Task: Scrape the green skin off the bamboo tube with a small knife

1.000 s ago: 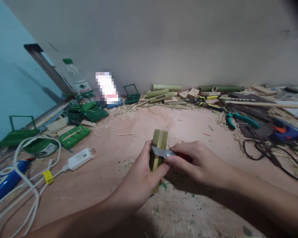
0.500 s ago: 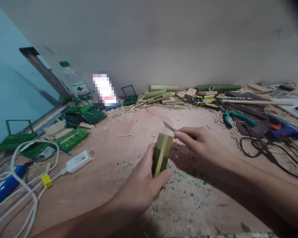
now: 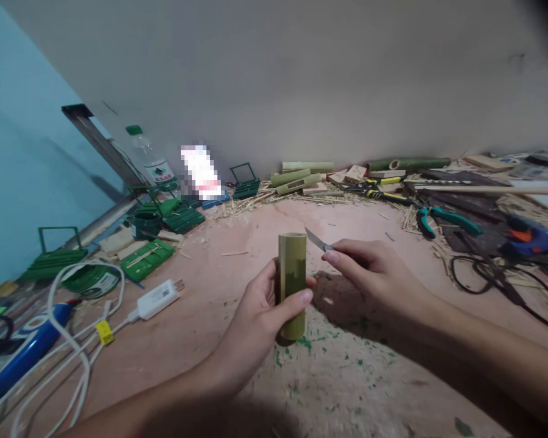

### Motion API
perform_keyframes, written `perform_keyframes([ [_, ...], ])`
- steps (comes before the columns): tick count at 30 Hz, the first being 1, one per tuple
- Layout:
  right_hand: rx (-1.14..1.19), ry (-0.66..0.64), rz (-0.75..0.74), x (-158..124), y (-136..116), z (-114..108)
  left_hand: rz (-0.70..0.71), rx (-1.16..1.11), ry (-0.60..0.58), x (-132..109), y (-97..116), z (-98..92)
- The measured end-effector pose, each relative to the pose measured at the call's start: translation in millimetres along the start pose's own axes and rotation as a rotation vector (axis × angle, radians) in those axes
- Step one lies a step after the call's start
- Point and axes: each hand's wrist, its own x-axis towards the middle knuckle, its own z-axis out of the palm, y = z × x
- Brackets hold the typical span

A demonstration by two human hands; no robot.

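My left hand (image 3: 260, 316) is wrapped round a short green bamboo tube (image 3: 292, 267) and holds it upright, its lower end just above the pink tabletop (image 3: 201, 328). My right hand (image 3: 372, 271) is closed on a small knife (image 3: 317, 241). The blade points up and left, a little apart from the tube's top right edge. Green shavings (image 3: 329, 353) lie scattered on the table under both hands.
At the back lie bamboo pieces (image 3: 296, 176), teal pliers (image 3: 442, 219), a blue glue gun (image 3: 534, 240) and black cable (image 3: 488, 274). On the left are green woven parts (image 3: 148, 258), a white charger with cable (image 3: 158, 298), a water bottle (image 3: 153, 161) and a blue tool (image 3: 25, 350).
The knife came off the tube's side and moved up and right. My left hand turned the tube upright, so the pale stripped band no longer shows.
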Motion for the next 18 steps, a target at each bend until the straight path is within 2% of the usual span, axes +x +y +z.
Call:
perform_keyframes([
  [4,0.005,-0.044,-0.006,-0.6,-1.9,1.4,-0.087,-0.129,-0.024,-2.4,-1.4,-0.2],
  [7,0.003,-0.072,-0.001,-4.0,-6.4,3.6,-0.102,-0.155,-0.033,-3.4,-3.3,-1.8],
  [13,0.007,-0.224,-0.073,-12.0,-14.3,6.8,-0.105,-0.042,-0.064,-4.0,-5.7,-2.4],
  [18,-0.037,-0.235,-0.136,-14.4,-16.3,5.8,-0.104,-0.017,-0.089,-5.4,-3.5,1.9],
])
